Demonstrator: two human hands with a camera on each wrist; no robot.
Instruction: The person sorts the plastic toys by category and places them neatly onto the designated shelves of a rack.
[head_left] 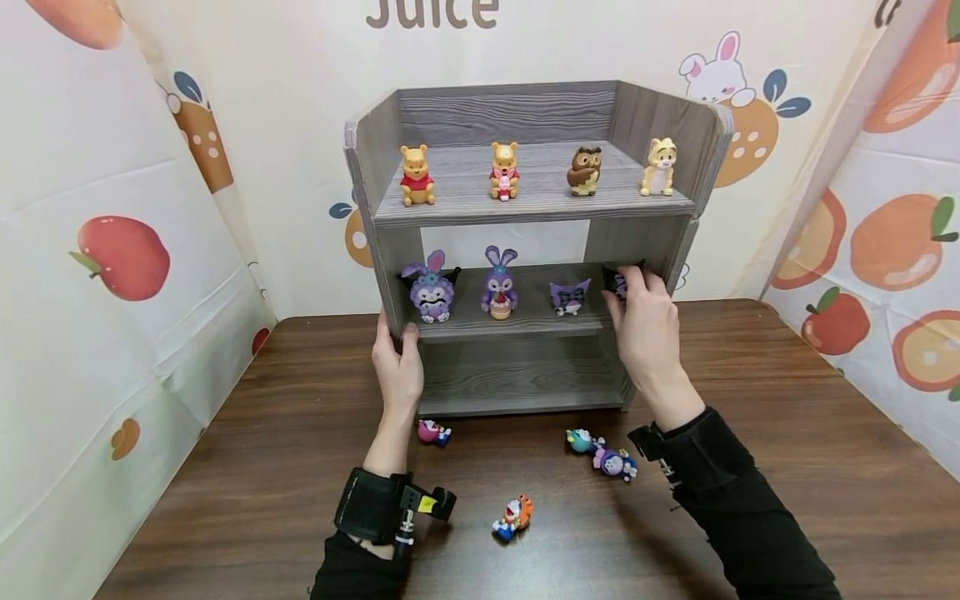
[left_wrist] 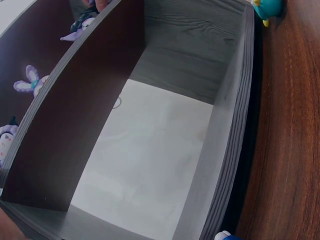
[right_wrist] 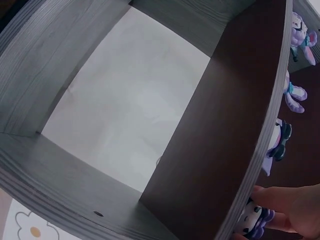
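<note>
Carefully, in the head view, a right hand [head_left: 648, 329] pinches a dark-and-purple figurine [head_left: 618, 284] at the right end of the middle shelf [head_left: 468, 330], while the left hand [head_left: 397, 371] grips the left wall of the grey shelf unit [head_left: 521, 375]. We judge that a light, steady brace from the left serves best, since a jolt could topple the row. The unit's right wall is close, so we would settle the piece flat and facing outward, leave the fingers room to part, and keep them off the purple figurine with a dark bow-shaped piece [head_left: 570, 297], which stands to its left.

In the left wrist view, we look into the lower compartment; a fingertip [left_wrist: 101, 5] shows at the top edge, though we cannot tell there what it touches.

In the right wrist view, the right hand's fingers close narrowly around the small figurine, just behind the shelf's front edge. We see a white face with dark markings, black above it, and purple flaring to one side. Its base is hidden, so we cannot tell whether it rests on the board.
</note>
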